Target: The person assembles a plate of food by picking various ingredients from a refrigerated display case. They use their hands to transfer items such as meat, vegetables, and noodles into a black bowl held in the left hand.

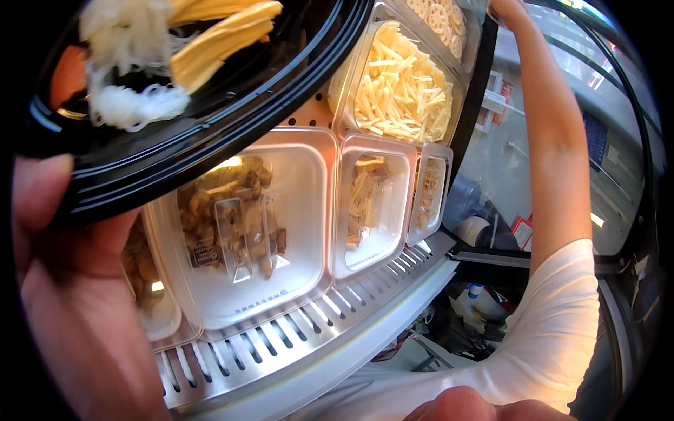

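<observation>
My left hand (77, 281) holds a round black bowl (210, 151) by its near left rim, thumb at the edge and palm underneath. White translucent noodles (133, 91) lie in the bowl beside yellow tofu skin sticks (225, 42) and an orange piece (67, 77). On the right my bare arm reaches up and away. My right hand (507, 10) is at the top edge of the view, beside the dark frame of a glass door; its fingers are mostly cut off, so their grip cannot be made out.
Clear tubs stand on a slotted metal shelf (281, 330). One holds pale strips (400, 88), another wheel-shaped pieces (439, 21), and a large one brown pieces (228, 189) with a clear plastic piece. The dark-framed glass door (491, 175) stands swung out at right.
</observation>
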The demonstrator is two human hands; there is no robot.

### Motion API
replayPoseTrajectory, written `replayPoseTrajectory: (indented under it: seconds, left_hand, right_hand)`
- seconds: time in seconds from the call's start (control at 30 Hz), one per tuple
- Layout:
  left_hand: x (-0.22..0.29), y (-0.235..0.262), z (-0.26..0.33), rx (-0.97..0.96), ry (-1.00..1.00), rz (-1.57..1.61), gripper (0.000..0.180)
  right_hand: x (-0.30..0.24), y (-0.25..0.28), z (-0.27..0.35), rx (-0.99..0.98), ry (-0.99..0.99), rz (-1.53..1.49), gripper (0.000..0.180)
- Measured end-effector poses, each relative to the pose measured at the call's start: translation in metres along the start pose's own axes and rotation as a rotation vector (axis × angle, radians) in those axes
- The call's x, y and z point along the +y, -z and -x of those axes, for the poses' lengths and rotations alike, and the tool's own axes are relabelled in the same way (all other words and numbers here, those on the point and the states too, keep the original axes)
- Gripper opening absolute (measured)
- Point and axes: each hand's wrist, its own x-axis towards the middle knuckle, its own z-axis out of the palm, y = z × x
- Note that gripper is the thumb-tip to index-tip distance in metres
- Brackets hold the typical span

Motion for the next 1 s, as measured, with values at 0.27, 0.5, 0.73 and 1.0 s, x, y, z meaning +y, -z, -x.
replayPoseTrajectory:
  seconds: [0.27,0.5,0.73,1.0]
  left_hand:
    - [-0.004,0.003,-0.01,-0.003,0.017,-0.014,0.025]
    - [-0.001,0.009,-0.003,-0.003,-0.004,-0.01,0.025]
    - [-0.006,0.006,0.007,-0.115,-0.025,0.008,0.026]
    - [0.009,0.016,0.016,-0.205,-0.062,-0.036,0.026]
  right_hand:
    - [-0.021,-0.018,0.0,0.011,-0.196,0.032,0.02]
    - [-0.015,0.004,0.004,0.124,-0.122,0.087,0.022]
    - [0.035,0.041,0.022,0.073,-0.446,-0.116,0.022]
    - [-0.071,0.01,0.082,0.155,-0.167,-0.276,0.033]
